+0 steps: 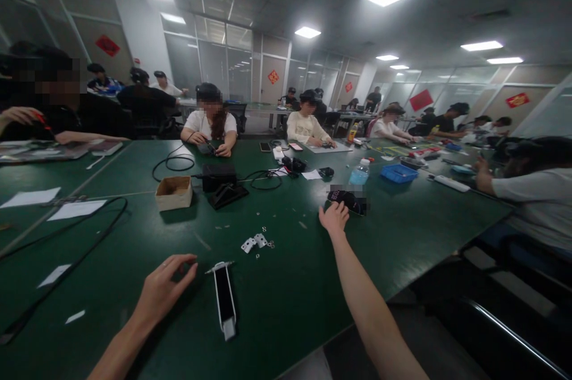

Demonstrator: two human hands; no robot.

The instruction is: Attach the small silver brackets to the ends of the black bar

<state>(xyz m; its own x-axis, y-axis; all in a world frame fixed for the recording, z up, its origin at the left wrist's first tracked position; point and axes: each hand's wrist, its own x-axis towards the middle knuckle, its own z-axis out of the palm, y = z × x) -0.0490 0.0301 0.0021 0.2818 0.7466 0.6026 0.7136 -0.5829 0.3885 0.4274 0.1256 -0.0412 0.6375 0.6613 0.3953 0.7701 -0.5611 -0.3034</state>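
Observation:
My left hand (167,282) is above the green table with its fingers loosely curved and a gap inside the thumb; I see nothing in it. Just right of it lies a long white-framed piece with a black middle (224,293), a thin pointed rod across its far end. My right hand (336,217) reaches forward, fingers apart, at the near edge of a dark pouch-like thing (346,198) with pale lettering. Whether the fingertips touch it I cannot tell. Between my hands lie small metal plates (254,242) and several tiny rings or nuts (271,244).
Beyond stand an open cardboard box (174,194), a black box with cables (218,176), a bottle of blue liquid (360,173) and a blue tray (399,173). Paper scraps and a black strap (89,243) lie left. Other people sit around the green table (290,296).

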